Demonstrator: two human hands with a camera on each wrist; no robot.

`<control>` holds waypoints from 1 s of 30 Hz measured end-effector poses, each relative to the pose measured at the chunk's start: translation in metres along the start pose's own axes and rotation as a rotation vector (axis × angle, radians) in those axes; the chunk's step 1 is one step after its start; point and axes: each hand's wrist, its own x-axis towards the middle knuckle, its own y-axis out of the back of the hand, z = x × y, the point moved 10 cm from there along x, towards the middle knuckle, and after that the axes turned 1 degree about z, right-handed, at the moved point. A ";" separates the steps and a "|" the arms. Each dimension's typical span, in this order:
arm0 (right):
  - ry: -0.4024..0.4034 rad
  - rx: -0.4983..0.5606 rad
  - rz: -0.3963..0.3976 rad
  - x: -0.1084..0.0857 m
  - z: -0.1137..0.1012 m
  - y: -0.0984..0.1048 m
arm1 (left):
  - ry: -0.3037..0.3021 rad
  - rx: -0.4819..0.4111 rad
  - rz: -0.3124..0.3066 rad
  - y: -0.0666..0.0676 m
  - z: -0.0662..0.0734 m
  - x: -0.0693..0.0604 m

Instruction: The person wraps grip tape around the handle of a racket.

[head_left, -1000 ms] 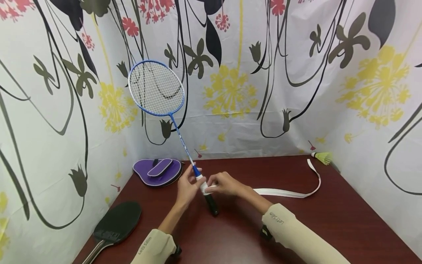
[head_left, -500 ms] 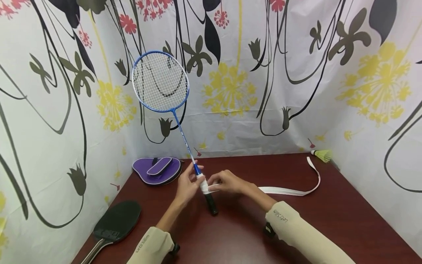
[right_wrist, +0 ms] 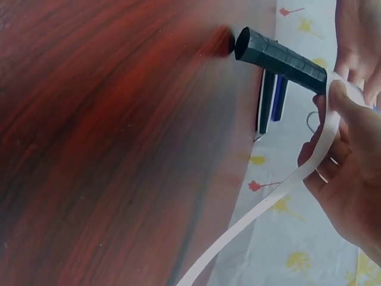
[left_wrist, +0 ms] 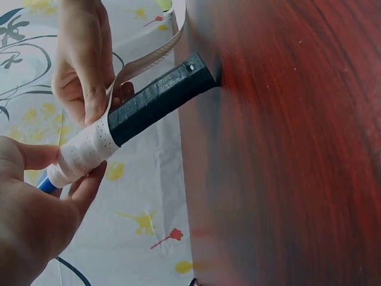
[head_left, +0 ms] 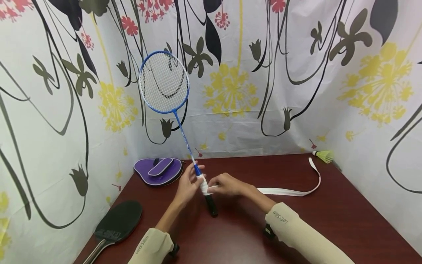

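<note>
A blue badminton racket [head_left: 185, 137] leans up and to the left, its dark handle end [head_left: 211, 206] low over the table. White perforated tape [left_wrist: 89, 150] is wound round the upper part of the handle; the lower part [left_wrist: 162, 95] is bare and dark. The left hand [head_left: 187, 186] grips the wrapped part near the blue cone, thumb on one side and fingers on the other. At the lower edge of the wrap, the right hand [head_left: 227, 184] pinches the tape between thumb and fingers. From there the loose strip [right_wrist: 257, 208] trails off, lying to the right across the table.
On the dark red table [head_left: 296, 227] a purple paddle case [head_left: 158, 172] lies at the back left, and a black table tennis paddle [head_left: 118, 222] at the front left. A yellow shuttlecock [head_left: 324, 156] lies at the back right corner. Flowered curtains [head_left: 263, 88] stand around the table.
The racket head has swung up and slightly right, so the racket stands a little steeper. Both hands keep their hold, with only small shifts of the right hand beside the handle.
</note>
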 end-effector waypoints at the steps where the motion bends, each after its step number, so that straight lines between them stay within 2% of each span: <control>1: -0.004 -0.011 0.005 0.000 -0.001 0.000 | -0.007 0.029 0.012 0.001 0.000 0.000; 5: -0.018 -0.047 0.041 0.001 -0.003 0.001 | -0.023 0.147 0.070 0.005 0.001 0.000; 10: -0.023 -0.055 0.120 0.001 -0.006 0.006 | -0.004 0.263 0.169 0.012 0.000 -0.001; 13: -0.029 -0.040 0.149 0.001 -0.004 0.007 | -0.043 0.348 0.223 0.016 0.006 -0.002; 16: -0.023 -0.016 0.151 0.001 -0.002 0.007 | -0.109 0.387 0.232 0.016 0.014 -0.003; 20: 0.003 0.006 0.135 0.000 -0.003 0.008 | -0.144 0.344 0.219 0.017 0.020 -0.004; 30: 0.019 0.069 0.114 -0.001 0.000 0.007 | -0.122 0.194 0.127 0.015 0.015 -0.004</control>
